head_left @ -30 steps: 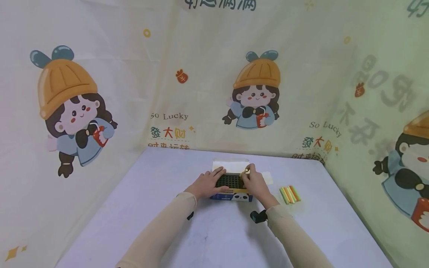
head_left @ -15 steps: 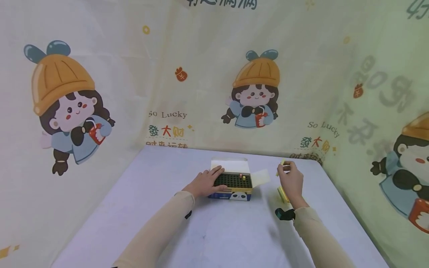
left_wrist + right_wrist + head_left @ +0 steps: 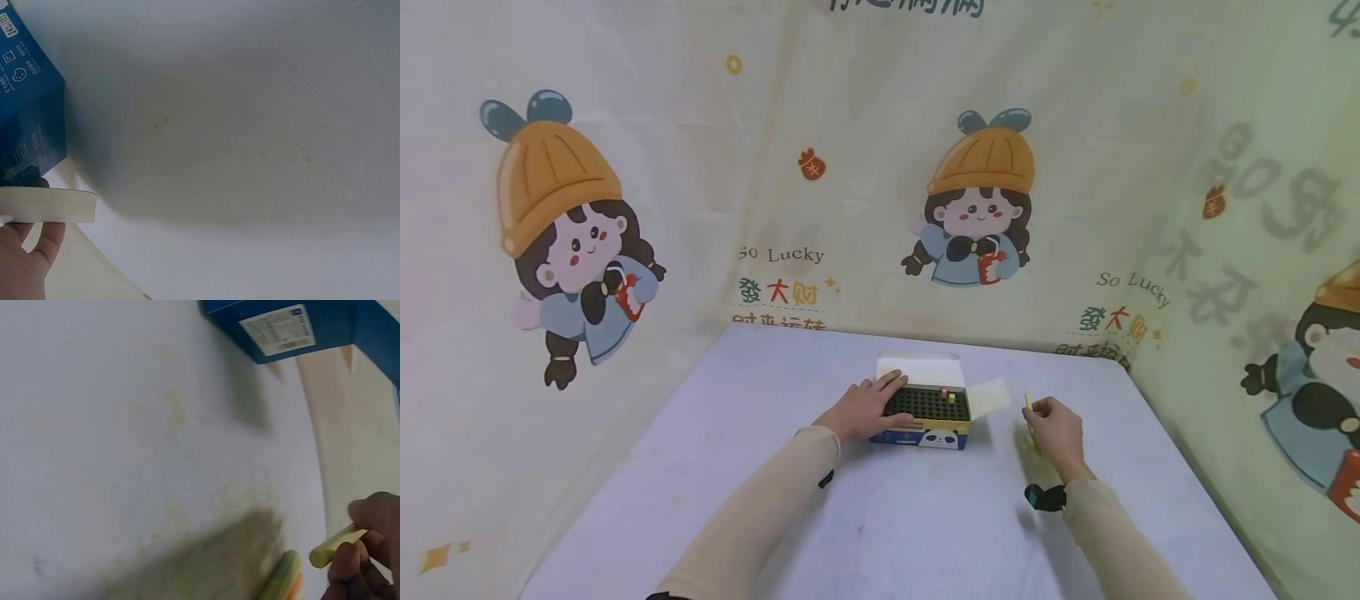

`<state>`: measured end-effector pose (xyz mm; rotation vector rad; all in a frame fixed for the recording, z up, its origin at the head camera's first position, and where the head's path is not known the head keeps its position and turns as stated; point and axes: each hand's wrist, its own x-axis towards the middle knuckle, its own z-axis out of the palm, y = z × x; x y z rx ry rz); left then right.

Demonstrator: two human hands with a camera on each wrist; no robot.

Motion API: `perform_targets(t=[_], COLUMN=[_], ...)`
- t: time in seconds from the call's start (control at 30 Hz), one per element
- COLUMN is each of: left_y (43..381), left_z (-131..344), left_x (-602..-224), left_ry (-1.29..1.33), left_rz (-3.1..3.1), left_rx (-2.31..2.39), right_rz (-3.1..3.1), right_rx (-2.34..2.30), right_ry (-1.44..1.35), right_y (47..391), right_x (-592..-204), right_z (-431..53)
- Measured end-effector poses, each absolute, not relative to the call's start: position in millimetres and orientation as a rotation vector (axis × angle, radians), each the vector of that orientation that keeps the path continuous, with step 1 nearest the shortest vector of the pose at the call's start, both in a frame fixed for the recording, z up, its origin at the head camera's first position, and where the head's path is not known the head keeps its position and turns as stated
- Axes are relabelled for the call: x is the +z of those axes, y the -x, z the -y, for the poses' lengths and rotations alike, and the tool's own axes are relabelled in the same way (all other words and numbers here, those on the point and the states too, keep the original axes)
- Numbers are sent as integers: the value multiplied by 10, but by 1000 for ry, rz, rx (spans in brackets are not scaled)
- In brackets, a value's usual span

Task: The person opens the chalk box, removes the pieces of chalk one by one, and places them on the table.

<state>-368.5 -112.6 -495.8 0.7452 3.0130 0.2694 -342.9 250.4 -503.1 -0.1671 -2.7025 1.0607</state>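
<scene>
Yellow stick (image 3: 1028,403), newly lifted from the box (image 3: 925,417), sits pinched in right hand (image 3: 1056,436) fingers; left hand (image 3: 862,408) lies flat, relaxed, on the box.

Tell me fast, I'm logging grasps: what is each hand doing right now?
Left hand: open, fingers resting flat on the box.
Right hand: pinching a yellow stick, beside the box.

Box (image 3: 917,435) blue, panda print; chalk stick (image 3: 337,544) pale yellow; tablecloth (image 3: 880,533) pale lilac; backdrop (image 3: 850,167) cream, cartoon-girl pattern.
</scene>
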Motion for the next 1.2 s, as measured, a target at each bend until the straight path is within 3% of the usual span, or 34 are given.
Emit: perform_targets(t=[0.9, 1.2], left_y=[3723, 3707], left_z=[1101, 1094], left_x=[-5008, -4997], left_ry=[-741, -733], left_rz=[-3045, -3035], left_rx=[259, 276], right_rz=[2896, 2544], right_rx=[994, 950], right_ry=[283, 208], right_y=[3416, 3443], right_x=[-5278, -5083], right_z=[-2657, -2433])
